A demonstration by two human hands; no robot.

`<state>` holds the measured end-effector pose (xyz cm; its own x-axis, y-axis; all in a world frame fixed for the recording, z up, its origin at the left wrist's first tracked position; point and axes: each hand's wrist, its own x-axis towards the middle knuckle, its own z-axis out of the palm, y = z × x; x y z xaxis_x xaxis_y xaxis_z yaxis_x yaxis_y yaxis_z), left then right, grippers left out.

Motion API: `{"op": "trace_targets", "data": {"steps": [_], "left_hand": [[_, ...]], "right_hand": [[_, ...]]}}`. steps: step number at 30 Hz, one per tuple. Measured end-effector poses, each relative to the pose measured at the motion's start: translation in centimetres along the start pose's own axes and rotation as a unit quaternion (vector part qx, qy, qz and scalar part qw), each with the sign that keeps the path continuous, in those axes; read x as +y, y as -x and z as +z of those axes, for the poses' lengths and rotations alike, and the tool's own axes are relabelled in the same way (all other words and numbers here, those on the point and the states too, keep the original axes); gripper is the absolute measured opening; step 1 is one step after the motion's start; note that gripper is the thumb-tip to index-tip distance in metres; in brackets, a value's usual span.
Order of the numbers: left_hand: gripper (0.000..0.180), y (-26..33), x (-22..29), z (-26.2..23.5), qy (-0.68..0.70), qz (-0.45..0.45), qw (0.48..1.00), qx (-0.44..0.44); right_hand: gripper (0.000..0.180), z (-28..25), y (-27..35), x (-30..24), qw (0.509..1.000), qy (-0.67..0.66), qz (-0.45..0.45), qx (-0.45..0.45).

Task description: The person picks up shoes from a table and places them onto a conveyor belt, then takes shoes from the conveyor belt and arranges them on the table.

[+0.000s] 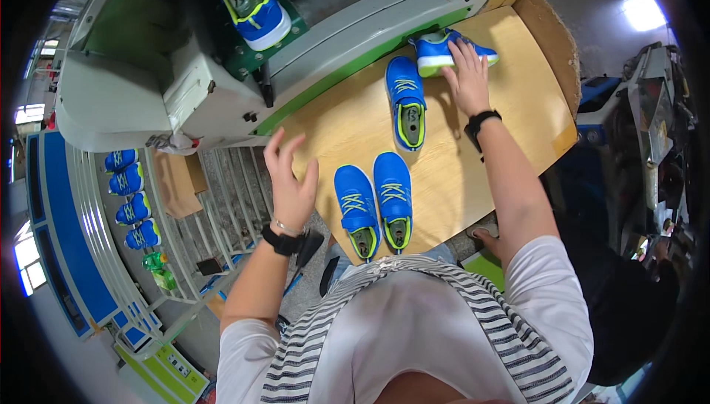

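Note:
My right hand (468, 82) reaches to the far side of the table, its fingers and thumb on a blue sneaker (432, 51) that lies tipped on its side, white and lime sole showing. Beside it a second blue sneaker (406, 101) stands upright, its lime-edged opening toward me. At the near edge two more blue sneakers, a left one (356, 210) and a right one (393, 198), stand side by side, toes pointing away from me. Left of the table edge, my left hand (292, 186) is raised and open, fingers apart, with nothing in it.
A grey-green machine (355, 38) borders the far side of the wooden table (451, 178); another blue sneaker (255, 16) is mounted on it. Cardboard (547, 42) walls the table's right end. On the left, several blue sneakers (133, 208) stand on a rack (174, 249).

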<state>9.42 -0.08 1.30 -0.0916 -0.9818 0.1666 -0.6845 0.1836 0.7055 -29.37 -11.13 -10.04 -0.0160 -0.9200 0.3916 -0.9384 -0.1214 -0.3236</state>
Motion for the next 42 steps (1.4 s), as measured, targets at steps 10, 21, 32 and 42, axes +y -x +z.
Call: {"op": "trace_targets", "data": {"steps": [10, 21, 32, 42], "left_hand": [[0.037, 6.3, 0.0, -0.5, -0.008, -0.056, 0.993, -0.103], [0.04, 4.0, 5.6, 3.9, 0.128, 0.033, 0.979, -0.154], [0.091, -1.2, 5.9, 1.2, 0.733, -0.205, 0.605, -0.231], [0.081, -10.6, 2.8, -3.3, 0.69, -0.234, 0.657, -0.193]], "right_hand": [[0.055, -3.9, 7.3, 0.5, 0.941, -0.294, 0.161, 0.046], [0.08, -5.5, 8.1, -4.2, 0.699, -0.5, 0.484, 0.164], [0.086, -6.6, 9.4, -14.8, 0.935, -0.299, 0.188, -0.005], [0.057, -8.8, 7.0, -16.7, 0.773, -0.571, 0.275, 0.023]]}}
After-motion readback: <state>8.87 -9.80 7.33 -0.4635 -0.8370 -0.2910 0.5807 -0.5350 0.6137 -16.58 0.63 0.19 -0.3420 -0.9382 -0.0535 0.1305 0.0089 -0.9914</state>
